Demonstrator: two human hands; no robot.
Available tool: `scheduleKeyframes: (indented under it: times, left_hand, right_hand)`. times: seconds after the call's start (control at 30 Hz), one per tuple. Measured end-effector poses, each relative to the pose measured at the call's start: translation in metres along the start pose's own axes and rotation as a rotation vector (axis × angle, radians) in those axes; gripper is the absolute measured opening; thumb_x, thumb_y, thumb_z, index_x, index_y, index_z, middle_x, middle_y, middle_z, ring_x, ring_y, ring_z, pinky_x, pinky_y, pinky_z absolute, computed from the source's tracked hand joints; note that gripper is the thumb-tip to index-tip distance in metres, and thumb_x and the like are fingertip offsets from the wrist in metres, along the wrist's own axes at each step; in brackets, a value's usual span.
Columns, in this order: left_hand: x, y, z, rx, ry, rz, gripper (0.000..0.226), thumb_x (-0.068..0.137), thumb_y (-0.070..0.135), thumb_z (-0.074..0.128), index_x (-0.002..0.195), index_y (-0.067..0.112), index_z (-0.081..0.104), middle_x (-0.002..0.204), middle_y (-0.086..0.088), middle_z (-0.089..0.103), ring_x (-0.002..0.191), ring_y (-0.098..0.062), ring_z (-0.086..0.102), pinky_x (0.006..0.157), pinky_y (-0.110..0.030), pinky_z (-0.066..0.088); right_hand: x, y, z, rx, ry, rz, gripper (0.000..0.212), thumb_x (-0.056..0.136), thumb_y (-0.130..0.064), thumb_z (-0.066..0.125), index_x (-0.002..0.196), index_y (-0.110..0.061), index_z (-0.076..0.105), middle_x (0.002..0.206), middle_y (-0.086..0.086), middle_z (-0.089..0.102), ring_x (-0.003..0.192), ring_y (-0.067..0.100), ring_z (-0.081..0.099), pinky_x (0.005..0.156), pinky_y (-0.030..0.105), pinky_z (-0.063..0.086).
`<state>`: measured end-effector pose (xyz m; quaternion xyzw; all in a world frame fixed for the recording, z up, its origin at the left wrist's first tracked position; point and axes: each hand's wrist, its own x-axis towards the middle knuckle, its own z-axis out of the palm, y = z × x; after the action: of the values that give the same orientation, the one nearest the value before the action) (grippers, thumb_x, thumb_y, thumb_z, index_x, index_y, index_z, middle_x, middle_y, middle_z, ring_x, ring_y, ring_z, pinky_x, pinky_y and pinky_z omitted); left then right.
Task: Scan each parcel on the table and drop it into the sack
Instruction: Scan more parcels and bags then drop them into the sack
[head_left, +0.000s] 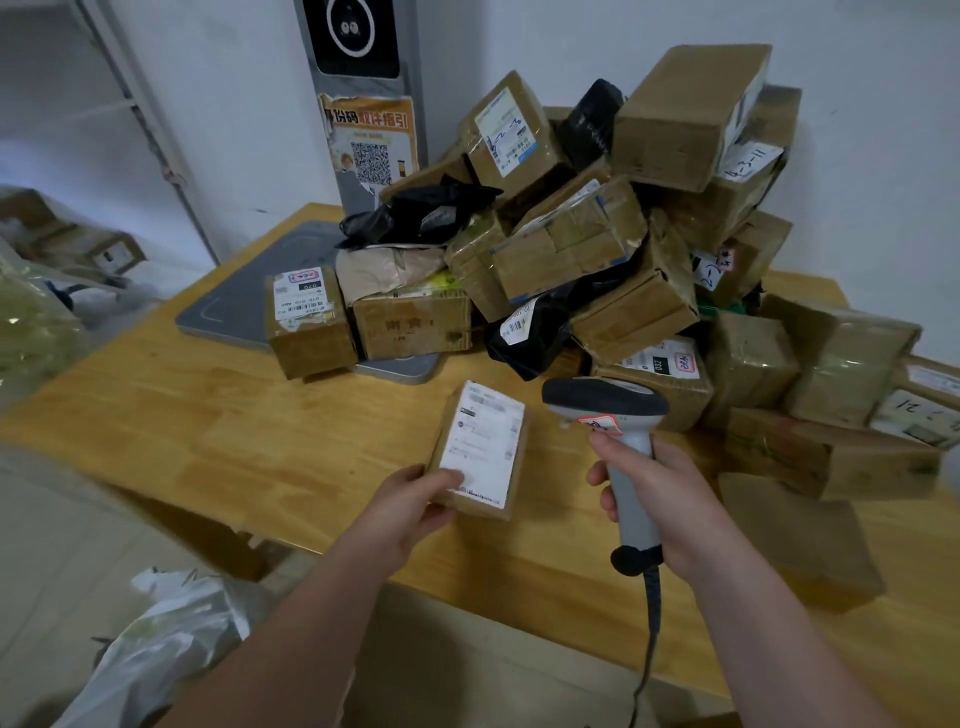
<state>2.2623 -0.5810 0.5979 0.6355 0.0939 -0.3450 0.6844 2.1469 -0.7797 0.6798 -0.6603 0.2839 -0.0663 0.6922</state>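
Note:
My left hand (410, 501) grips the near end of a small brown parcel (480, 449), held above the wooden table (197, 415) with its white label facing up. Just to its right, my right hand (657, 488) holds a grey handheld scanner (610, 415) by the handle, its dark head pointing away toward the parcel pile. A pile of several brown boxes and black bags (597, 234) covers the back and right of the table. The pale sack (166, 644) lies low at the left, off the table's near edge.
A grey flat scale plate (244, 301) lies on the table at the back left, with two boxes on it. Behind it stands a grey post with a QR poster (371, 150). More bagged parcels (47, 291) sit at the far left.

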Motion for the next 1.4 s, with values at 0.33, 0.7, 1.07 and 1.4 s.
scheduleKeyframes:
  times: [0.33, 0.7, 1.07, 1.4]
  left_hand:
    - [-0.018, 0.000, -0.012, -0.237, 0.044, 0.118, 0.032, 0.088, -0.006, 0.056, 0.120, -0.001, 0.056, 0.107, -0.011, 0.072, 0.095, -0.016, 0.069, 0.081, -0.028, 0.053]
    - [-0.034, 0.000, -0.019, -0.266, 0.111, 0.207, 0.048, 0.085, -0.008, 0.060, 0.124, 0.014, 0.041, 0.118, -0.014, 0.064, 0.111, -0.026, 0.061, 0.097, -0.035, 0.048]
    - [-0.029, -0.004, -0.041, -0.288, 0.170, 0.200, 0.059, 0.084, -0.008, 0.062, 0.137, 0.003, 0.038, 0.119, -0.015, 0.063, 0.107, -0.025, 0.063, 0.083, -0.029, 0.053]
    - [-0.025, -0.010, -0.073, -0.328, 0.233, 0.187, 0.054, 0.084, -0.007, 0.062, 0.134, 0.000, 0.043, 0.120, -0.016, 0.063, 0.109, -0.027, 0.062, 0.088, -0.031, 0.052]
  right_hand:
    - [-0.009, -0.018, 0.018, 0.050, -0.190, 0.018, 0.030, 0.088, -0.033, 0.066, 0.103, -0.007, 0.063, 0.064, 0.003, 0.060, 0.053, 0.014, 0.051, 0.052, 0.027, 0.043]
    - [-0.006, -0.027, 0.031, 0.054, -0.298, 0.056, 0.023, 0.087, -0.033, 0.067, 0.087, -0.010, 0.062, 0.060, 0.002, 0.057, 0.050, 0.014, 0.050, 0.050, 0.026, 0.041]
    - [-0.003, -0.030, 0.043, 0.018, -0.391, 0.064, 0.027, 0.083, -0.035, 0.068, 0.091, -0.010, 0.062, 0.061, 0.002, 0.055, 0.050, 0.013, 0.049, 0.049, 0.025, 0.041]
    - [0.000, -0.034, 0.061, -0.025, -0.417, 0.061, 0.025, 0.085, -0.033, 0.068, 0.089, -0.009, 0.061, 0.060, 0.003, 0.054, 0.049, 0.014, 0.048, 0.048, 0.026, 0.040]
